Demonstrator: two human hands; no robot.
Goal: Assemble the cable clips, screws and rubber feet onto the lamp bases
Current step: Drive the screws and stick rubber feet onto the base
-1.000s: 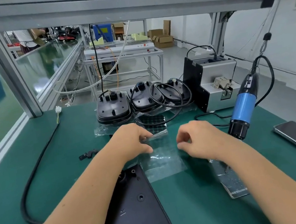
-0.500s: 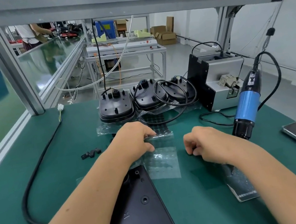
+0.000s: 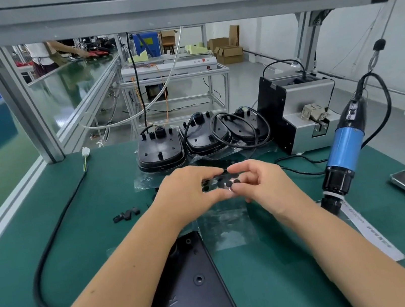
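Both hands are meeting over the middle of the green table: the left hand is pinching a clear sheet of black rubber feet by its left edge, while the right hand is curling thumb and fingers onto the sheet's right side. A black lamp base is lying near, under the left forearm. More lamp bases are standing at the far edge. The blue screwdriver is hanging at right, and small black cable clips are lying at left.
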